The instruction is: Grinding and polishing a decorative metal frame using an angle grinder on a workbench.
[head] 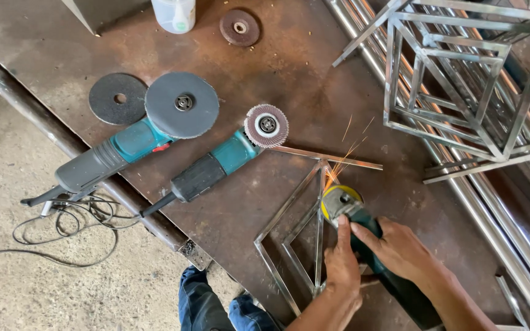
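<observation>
Metalworking shop, probably welding/fabrication: rusty steel bench (277, 67) carried grinders (130, 147), spare discs (118, 98), steel tube frames (461, 79); sparks (345, 156) flew off a joint; concrete floor (7, 202), loose cables (75, 227).

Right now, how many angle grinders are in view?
3. One in both hands, sparking on the steel frame; two lying on the table: the flap-disc grinder and the large-disc grinder further left.
</observation>
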